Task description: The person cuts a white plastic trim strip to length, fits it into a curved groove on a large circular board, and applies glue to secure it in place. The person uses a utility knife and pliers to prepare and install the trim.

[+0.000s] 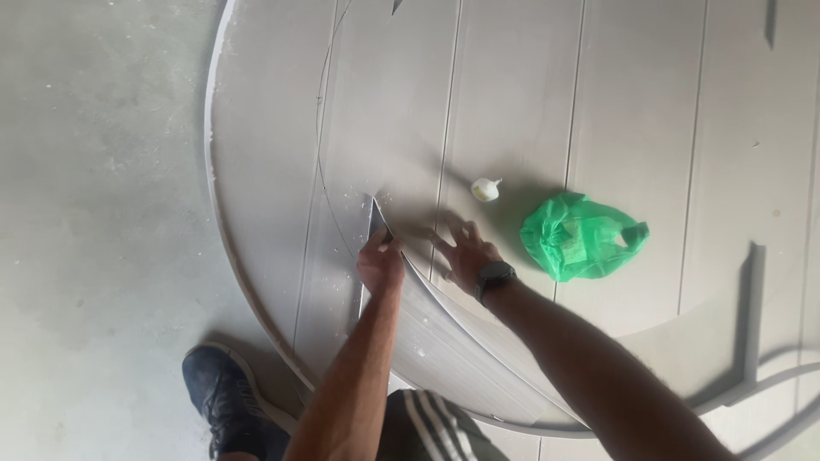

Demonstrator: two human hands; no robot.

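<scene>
Head view — blade (376,224) under left hand (381,260)

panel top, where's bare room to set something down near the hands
Free: the boards of the grey panel above the green bag, and the strip left of the blade toward the curved edge. Crowded: between the left hand, right hand and small white bottle.
</scene>
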